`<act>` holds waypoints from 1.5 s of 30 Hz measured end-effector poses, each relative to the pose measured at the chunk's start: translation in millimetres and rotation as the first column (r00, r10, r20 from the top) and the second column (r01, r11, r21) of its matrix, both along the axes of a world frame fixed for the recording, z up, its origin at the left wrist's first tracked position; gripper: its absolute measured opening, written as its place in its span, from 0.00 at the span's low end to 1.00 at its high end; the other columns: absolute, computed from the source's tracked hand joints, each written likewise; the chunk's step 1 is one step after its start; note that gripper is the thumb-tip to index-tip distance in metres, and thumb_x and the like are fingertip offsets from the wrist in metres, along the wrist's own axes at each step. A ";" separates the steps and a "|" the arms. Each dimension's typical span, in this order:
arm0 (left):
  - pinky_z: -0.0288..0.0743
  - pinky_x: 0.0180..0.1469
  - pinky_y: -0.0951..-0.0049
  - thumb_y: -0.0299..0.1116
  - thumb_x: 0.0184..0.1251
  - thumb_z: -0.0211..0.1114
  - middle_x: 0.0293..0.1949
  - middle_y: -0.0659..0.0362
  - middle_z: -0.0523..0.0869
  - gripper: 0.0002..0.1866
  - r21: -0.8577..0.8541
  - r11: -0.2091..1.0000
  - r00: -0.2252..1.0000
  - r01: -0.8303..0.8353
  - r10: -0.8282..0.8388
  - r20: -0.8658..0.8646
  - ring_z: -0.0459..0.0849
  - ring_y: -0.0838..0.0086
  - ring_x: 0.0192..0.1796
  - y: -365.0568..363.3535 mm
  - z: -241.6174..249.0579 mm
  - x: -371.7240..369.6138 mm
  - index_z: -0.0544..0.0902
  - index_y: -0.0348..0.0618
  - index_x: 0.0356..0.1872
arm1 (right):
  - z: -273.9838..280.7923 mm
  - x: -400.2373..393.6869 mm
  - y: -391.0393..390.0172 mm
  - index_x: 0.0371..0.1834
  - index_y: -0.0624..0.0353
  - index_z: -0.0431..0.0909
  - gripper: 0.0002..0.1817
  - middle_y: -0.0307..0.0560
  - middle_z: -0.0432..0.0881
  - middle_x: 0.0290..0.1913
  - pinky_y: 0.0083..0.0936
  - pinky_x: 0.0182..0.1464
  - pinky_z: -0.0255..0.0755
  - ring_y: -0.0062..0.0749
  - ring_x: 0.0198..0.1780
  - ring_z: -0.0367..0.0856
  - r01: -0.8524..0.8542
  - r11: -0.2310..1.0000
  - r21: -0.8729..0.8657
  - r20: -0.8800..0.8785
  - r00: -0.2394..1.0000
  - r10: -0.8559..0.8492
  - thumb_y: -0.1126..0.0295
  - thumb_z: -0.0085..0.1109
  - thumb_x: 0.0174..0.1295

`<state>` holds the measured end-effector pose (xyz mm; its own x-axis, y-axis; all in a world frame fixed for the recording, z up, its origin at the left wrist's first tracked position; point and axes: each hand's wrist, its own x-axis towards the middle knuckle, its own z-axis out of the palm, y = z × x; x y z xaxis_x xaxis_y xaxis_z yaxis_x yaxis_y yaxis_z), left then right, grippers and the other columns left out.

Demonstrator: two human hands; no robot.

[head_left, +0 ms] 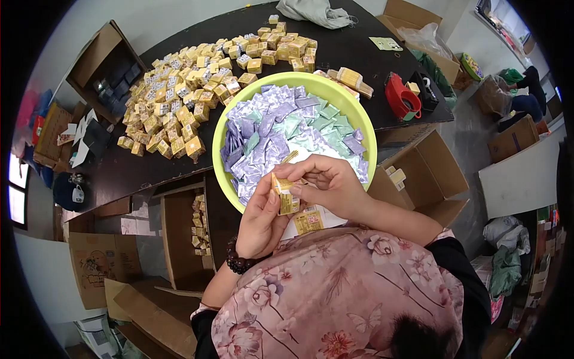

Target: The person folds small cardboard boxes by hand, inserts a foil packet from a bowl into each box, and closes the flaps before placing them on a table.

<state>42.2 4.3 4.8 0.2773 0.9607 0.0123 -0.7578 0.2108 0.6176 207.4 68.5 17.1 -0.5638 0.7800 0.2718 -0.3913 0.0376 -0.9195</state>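
Observation:
A small yellow carton point(288, 202) is held between my two hands, over the near rim of a lime-green basin point(372, 140). My left hand point(258, 214), with a dark bead bracelet at the wrist, grips its left side. On its upper right, my right hand point(336, 184) pinches it with thumb and fingers. Purple sachets point(272, 146) and mint-green sachets point(341, 125) fill the basin. Beneath my hands, a yellow and white printed piece point(309, 221) lies near my lap. Fingers partly hide the carton, so its contents cannot be seen.
Many small yellow boxes point(179, 99) are heaped on the black table point(173, 36). Behind the basin lies a bundle of flat yellow cartons point(351, 78). A red tape dispenser point(402, 99) stands at right. Open cardboard boxes point(439, 173) stand below the table edge.

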 end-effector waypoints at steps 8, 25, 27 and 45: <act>0.69 0.67 0.63 0.34 0.77 0.53 0.66 0.54 0.69 0.27 0.044 0.998 0.994 -0.052 0.056 -0.094 0.71 0.68 0.67 -1.5 -2.0 0.3 0.57 0.39 0.71 | -1.7 3.8 4.8 0.43 0.67 0.79 0.06 0.53 0.82 0.52 0.30 0.61 0.73 0.35 0.58 0.80 0.001 0.989 0.146 0.111 0.994 -0.018 0.82 0.58 0.64; 0.76 0.62 0.63 0.36 0.76 0.54 0.63 0.56 0.72 0.25 0.032 0.995 0.947 -0.096 0.102 -0.304 0.75 0.70 0.62 -1.1 10.6 -3.3 0.61 0.39 0.69 | 6.7 0.3 -0.3 0.44 0.63 0.82 0.10 0.49 0.82 0.49 0.27 0.50 0.77 0.36 0.49 0.83 0.127 0.840 0.527 0.162 0.956 -0.246 0.80 0.63 0.59; 0.76 0.62 0.66 0.34 0.75 0.55 0.62 0.55 0.72 0.25 0.056 0.993 0.945 -0.102 0.114 -0.307 0.75 0.71 0.62 0.2 7.8 -3.4 0.62 0.38 0.68 | 8.8 0.6 -0.8 0.40 0.64 0.82 0.07 0.49 0.82 0.47 0.25 0.49 0.77 0.35 0.48 0.82 0.143 0.833 0.535 0.170 0.947 -0.272 0.81 0.64 0.58; 0.76 0.61 0.69 0.29 0.71 0.61 0.62 0.54 0.73 0.28 0.133 0.990 0.909 -0.048 0.099 -0.406 0.76 0.73 0.61 -0.7 14.0 -6.3 0.63 0.36 0.69 | 39.2 20.7 14.6 0.36 0.62 0.84 0.09 0.44 0.82 0.41 0.27 0.44 0.76 0.35 0.44 0.83 -0.097 0.752 0.652 0.307 0.941 -0.145 0.83 0.68 0.52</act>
<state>35.9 3.6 18.9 0.2107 0.9772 0.0262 -0.4424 0.0714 0.8940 228.1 83.1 56.2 -0.6940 0.4939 0.5238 -0.0724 0.6760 -0.7333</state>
